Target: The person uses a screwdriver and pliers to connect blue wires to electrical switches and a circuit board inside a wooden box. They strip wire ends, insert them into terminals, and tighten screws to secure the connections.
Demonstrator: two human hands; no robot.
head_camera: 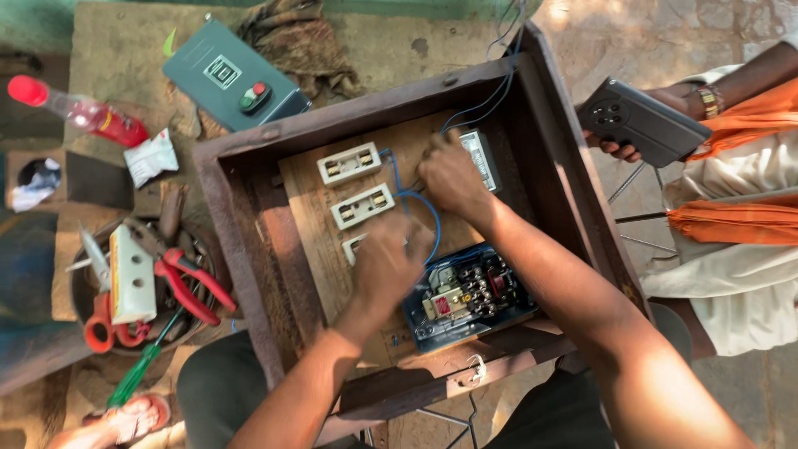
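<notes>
Rough concrete floor [125,50] carries everything I see from the head camera, with a rusty metal box [241,216] lying open on it. Inside, my left hand [389,264] is curled over the lowest white fuse holder [352,247]; whether its fingers [399,233] pinch anything, I cannot tell. My right hand [449,176] is bent around the blue wire [426,208] beside a grey breaker [482,158]. Below both hands sits a blue contactor [465,295]. Far left of them lie red pliers [193,287]. Another person's hand holds a dark phone [644,123].
</notes>
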